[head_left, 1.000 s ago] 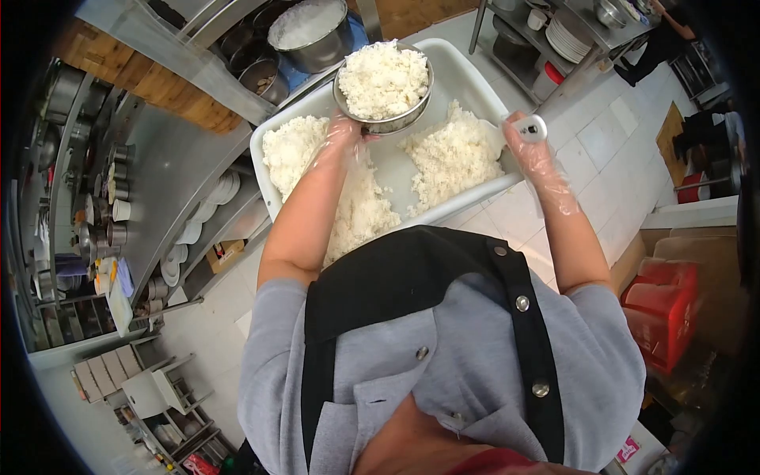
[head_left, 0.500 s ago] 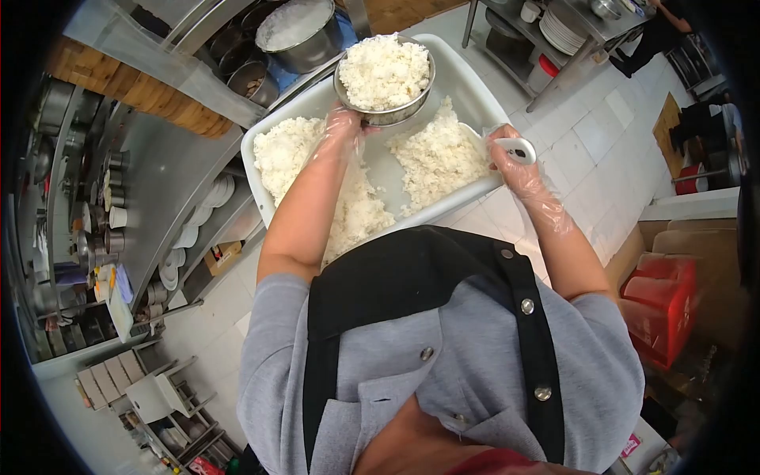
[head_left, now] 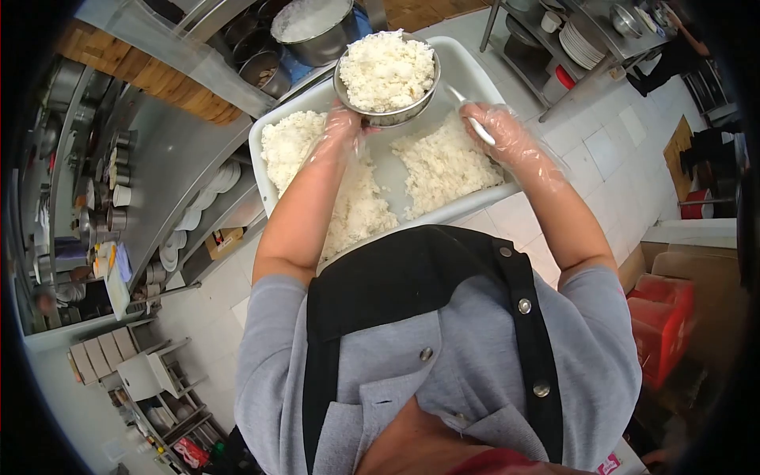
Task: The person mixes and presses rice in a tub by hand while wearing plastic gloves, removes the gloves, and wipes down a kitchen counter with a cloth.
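My left hand [head_left: 343,127], in a clear plastic glove, grips the side of a round metal bowl [head_left: 400,118] heaped with white rice [head_left: 387,70]. The bowl is held over the far part of a large white tub [head_left: 259,161]. Rice [head_left: 453,168] lies in the tub in two masses, left and right, with bare bottom between them. Also gloved, my right hand [head_left: 507,136] is closed round a white rice paddle [head_left: 481,131]. The paddle's far end points toward the bowl, apart from it; most of its blade is hard to make out.
Beyond the tub stands a large metal pot [head_left: 315,32] with whitish contents. A steel counter [head_left: 178,154] runs along the left, with stacked dishes below. At the upper right, a steel rack [head_left: 514,67] holds plates. A person in dark clothes [head_left: 673,59] is farther off; red stools [head_left: 659,321] stand right.
My right hand has moved left and up from the tub's right rim, turning the paddle toward the bowl. My left hand keeps the bowl in nearly the same place.
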Demonstrator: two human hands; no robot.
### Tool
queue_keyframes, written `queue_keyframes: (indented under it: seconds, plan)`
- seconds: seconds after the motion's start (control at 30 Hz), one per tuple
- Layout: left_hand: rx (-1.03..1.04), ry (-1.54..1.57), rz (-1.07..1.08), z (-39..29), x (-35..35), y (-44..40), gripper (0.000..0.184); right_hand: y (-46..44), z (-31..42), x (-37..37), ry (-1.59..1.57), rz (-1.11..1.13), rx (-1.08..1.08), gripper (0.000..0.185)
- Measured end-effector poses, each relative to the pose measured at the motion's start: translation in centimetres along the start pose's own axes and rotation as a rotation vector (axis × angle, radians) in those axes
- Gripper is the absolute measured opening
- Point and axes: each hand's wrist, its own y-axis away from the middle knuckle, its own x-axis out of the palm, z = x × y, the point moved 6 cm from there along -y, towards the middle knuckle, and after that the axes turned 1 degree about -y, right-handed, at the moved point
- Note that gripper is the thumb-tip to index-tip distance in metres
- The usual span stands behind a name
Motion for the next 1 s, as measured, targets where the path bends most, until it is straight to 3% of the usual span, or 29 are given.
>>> queue_keyframes:
  seconds: [0.1,0.17,0.27,0.4,0.5,0.53,0.6,0.67,0.73,0.77,0.87,0.93,1.0]
  plan:
    - [0.038,0.024,0.021,-0.2,-0.2,0.1,0.029,0.4,-1.5,1.0,0.005,-0.014,0.066,0.012]
    - [0.007,0.005,0.099,1.0,-0.8,-0.9,0.033,1.2,-0.6,0.9,-0.277,-0.024,0.080,0.007]
    - [-0.044,-0.069,-0.044,2.0,-0.8,-1.4,0.025,2.7,-1.1,1.6,-0.405,0.000,0.265,0.005]
    - [-0.073,-0.096,0.003,3.3,0.0,-3.1,0.026,3.1,-1.0,3.5,-0.591,-0.050,0.332,0.008]
    - [0.028,0.045,0.095,2.7,2.3,-3.6,0.029,2.3,1.8,3.8,-0.554,0.026,0.155,0.011]
    - [0.024,0.045,0.100,2.8,2.7,-4.2,0.029,2.1,2.1,4.1,-0.552,0.025,0.161,0.011]
    - [-0.010,-0.098,0.110,2.9,3.6,-5.7,0.029,1.7,3.9,4.3,-0.383,0.041,-0.058,0.014]
    - [-0.008,-0.094,0.113,3.1,4.3,-6.7,0.040,1.6,4.2,4.9,-0.441,0.073,-0.041,0.019]
    - [-0.011,-0.333,0.166,2.3,5.2,-6.3,0.035,1.5,4.8,5.5,-0.378,0.129,-0.115,0.023]
    - [-0.109,-0.336,0.149,2.7,5.5,-5.7,0.026,1.6,5.1,5.1,-0.402,0.120,-0.119,0.026]
    - [-0.186,-0.371,0.119,3.3,5.7,-4.3,0.026,2.2,5.0,4.8,-0.277,0.212,-0.142,0.021]
    - [-0.206,-0.259,0.111,4.1,5.8,-3.8,0.026,2.6,4.7,5.5,-0.285,0.293,-0.117,0.026]
    - [-0.193,-0.089,0.175,4.3,6.1,-3.6,0.028,2.7,4.8,5.4,-0.255,0.137,-0.243,0.024]
